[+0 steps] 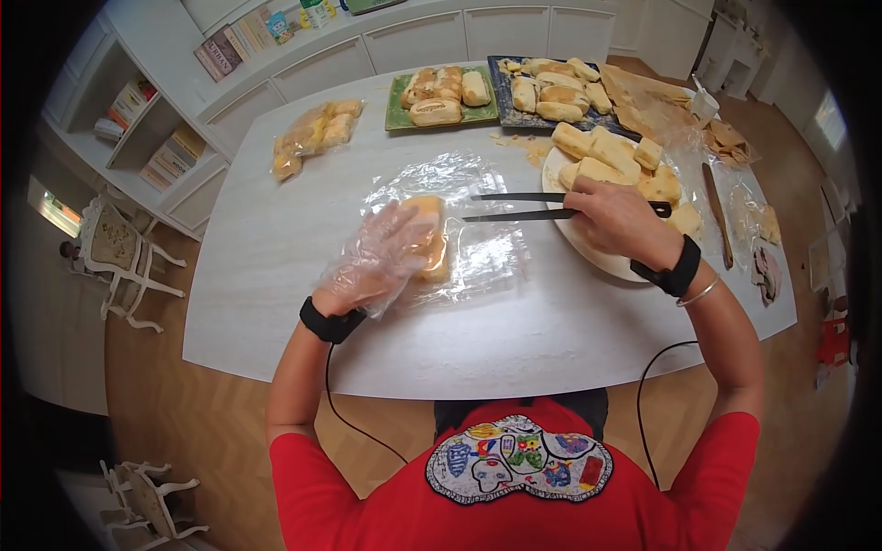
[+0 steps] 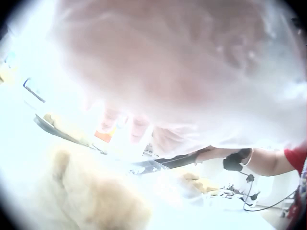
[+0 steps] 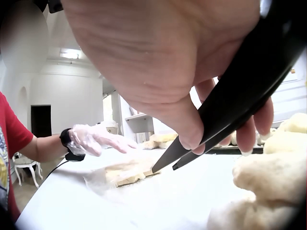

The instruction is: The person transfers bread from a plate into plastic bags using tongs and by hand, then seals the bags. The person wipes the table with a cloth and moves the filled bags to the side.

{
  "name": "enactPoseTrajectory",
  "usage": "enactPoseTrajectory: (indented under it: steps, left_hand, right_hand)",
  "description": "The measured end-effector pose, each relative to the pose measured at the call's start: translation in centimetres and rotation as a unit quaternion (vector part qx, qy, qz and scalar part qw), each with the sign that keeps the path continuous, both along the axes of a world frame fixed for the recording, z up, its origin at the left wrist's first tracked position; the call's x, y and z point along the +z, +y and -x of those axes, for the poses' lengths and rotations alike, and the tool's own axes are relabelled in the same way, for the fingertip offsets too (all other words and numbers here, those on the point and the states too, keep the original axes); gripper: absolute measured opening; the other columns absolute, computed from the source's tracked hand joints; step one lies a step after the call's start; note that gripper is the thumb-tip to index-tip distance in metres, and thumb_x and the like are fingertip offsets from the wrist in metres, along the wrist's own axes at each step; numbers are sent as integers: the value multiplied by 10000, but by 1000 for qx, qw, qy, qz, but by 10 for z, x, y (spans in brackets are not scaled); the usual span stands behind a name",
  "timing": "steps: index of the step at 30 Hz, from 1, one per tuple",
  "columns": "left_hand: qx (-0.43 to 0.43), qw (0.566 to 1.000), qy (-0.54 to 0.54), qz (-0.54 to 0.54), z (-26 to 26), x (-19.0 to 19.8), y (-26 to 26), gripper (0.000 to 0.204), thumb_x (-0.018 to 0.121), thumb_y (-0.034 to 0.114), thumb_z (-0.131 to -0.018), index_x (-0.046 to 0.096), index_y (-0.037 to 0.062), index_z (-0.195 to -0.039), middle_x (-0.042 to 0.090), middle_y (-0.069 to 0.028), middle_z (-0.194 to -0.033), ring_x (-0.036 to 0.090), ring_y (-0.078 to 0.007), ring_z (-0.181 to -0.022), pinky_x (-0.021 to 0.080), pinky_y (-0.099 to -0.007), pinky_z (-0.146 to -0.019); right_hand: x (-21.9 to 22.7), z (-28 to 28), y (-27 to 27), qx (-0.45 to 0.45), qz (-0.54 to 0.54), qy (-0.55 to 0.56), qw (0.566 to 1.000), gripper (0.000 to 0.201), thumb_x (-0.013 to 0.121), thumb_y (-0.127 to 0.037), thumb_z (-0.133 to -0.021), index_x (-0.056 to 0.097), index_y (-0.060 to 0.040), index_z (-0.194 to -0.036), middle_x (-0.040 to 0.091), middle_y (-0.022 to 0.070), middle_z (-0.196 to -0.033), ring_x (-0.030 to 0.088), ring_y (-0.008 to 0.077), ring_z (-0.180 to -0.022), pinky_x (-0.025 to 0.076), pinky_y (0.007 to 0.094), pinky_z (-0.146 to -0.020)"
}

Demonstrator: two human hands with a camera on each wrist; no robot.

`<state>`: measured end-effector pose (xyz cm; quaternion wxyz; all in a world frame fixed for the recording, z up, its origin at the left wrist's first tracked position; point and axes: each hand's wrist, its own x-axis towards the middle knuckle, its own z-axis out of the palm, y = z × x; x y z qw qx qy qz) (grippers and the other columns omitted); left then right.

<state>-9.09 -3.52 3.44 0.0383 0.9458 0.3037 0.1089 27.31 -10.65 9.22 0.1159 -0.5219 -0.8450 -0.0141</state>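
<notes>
My left hand point(image 1: 378, 250), in a clear plastic glove, lies with straightened fingers over a bread roll point(image 1: 434, 268). Around that roll spreads a clear plastic bag point(image 1: 496, 253), flat on the table. In the right wrist view, the gloved fingers extend above the bagged roll. My bare right hand point(image 1: 617, 220) grips black tongs point(image 1: 524, 216) over the edge of a white plate point(image 1: 593, 261) heaped with rolls. The tong tips point left over the bag, slightly apart with nothing between them. Glare washes out much of the left wrist view.
Bagged rolls point(image 1: 317, 133) lie at the far left. A green tray point(image 1: 395, 119) and a dark blue tray point(image 1: 505, 112) of rolls stand at the back. Brown paper point(image 1: 643, 96), a wooden-looking utensil point(image 1: 718, 216) and plastic wrap point(image 1: 749, 207) lie on the right.
</notes>
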Motion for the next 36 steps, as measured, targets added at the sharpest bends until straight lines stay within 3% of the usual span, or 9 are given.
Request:
enactPoseTrajectory:
  steps: [2, 5, 6, 8, 12, 14, 18, 31, 36]
  left_hand:
    - [21, 998, -41, -44, -5, 3, 3, 496, 636, 248, -881, 517, 140, -1351, 460, -126, -1431, 394, -352, -1350, 358, -454, -1094]
    - [60, 996, -56, 27, -31, 10, -10, 764, 632, 549, -832, 451, 70, -1399, 450, -155, -1437, 355, -385, -1366, 268, -509, -1137]
    - [37, 997, -61, 33, -42, 7, -16, 764, 632, 549, -832, 451, 70, -1399, 450, -155, -1437, 355, -385, -1366, 268, -509, -1137]
    - [8, 999, 48, 0, -58, -3, -32, 930, 615, 646, -790, 403, -8, -1417, 390, -222, -1466, 303, -394, -1394, 203, -511, -1158]
    - [4, 994, 113, 5, -77, -19, -51, 1020, 585, 695, -770, 362, -54, -1427, 332, -278, -1482, 260, -409, -1410, 151, -506, -1171]
    - [32, 991, 129, -28, -77, -26, -54, 929, 605, 599, -808, 367, -54, -1424, 330, -291, -1478, 263, -435, -1402, 150, -508, -1171]
    - [57, 994, 91, -19, -79, -37, -63, 735, 606, 360, -841, 393, -57, -1408, 342, -294, -1467, 270, -441, -1397, 161, -519, -1170]
    - [75, 984, 90, -135, -75, -77, -72, 511, 526, 223, -878, 512, -37, -1318, 449, -260, -1404, 381, -423, -1340, 245, -524, -1143]
    - [77, 992, 32, -98, -77, -56, -84, 441, 533, 221, -876, 573, -2, -1254, 554, -241, -1291, 466, -391, -1276, 308, -499, -1114]
  right_hand:
    - [12, -10, -17, -14, 2, 10, 1000, 99, 640, -105, -827, 610, -52, -906, 570, 105, -869, 603, 310, -819, 476, 412, -694]
    - [31, -34, -42, -73, 28, 13, 997, 171, 640, -86, -831, 618, -50, -997, 613, 109, -965, 614, 321, -890, 489, 402, -741]
    - [35, -45, -52, -89, -21, 62, 994, 249, 636, -80, -837, 602, -53, -1082, 621, 122, -1027, 610, 334, -933, 490, 399, -775]
    - [49, -74, -75, -139, -90, 95, 982, 453, 629, -79, -857, 516, -70, -1295, 614, 160, -1177, 591, 361, -1036, 486, 389, -857]
    - [44, -167, -98, -211, -205, 109, 949, 424, 627, -91, -874, 518, -31, -1280, 619, 191, -1148, 601, 352, -1004, 485, 374, -859]
    - [32, -212, -112, -332, -153, 116, 924, 397, 633, -141, -865, 550, 14, -1221, 622, 214, -1134, 607, 349, -1008, 480, 374, -876]
    - [-10, -266, -119, -435, -109, 145, 882, 404, 629, -213, -830, 595, 54, -1131, 632, 239, -1098, 612, 358, -1021, 472, 391, -897]
    - [-92, -283, -77, -457, -49, 156, 874, 377, 633, -185, -783, 602, 71, -1058, 609, 276, -1070, 586, 426, -1012, 464, 461, -905]
    - [-107, -289, -69, -478, -30, 42, 877, 391, 639, -172, -829, 568, 33, -1155, 612, 274, -1078, 579, 435, -1044, 470, 488, -907]
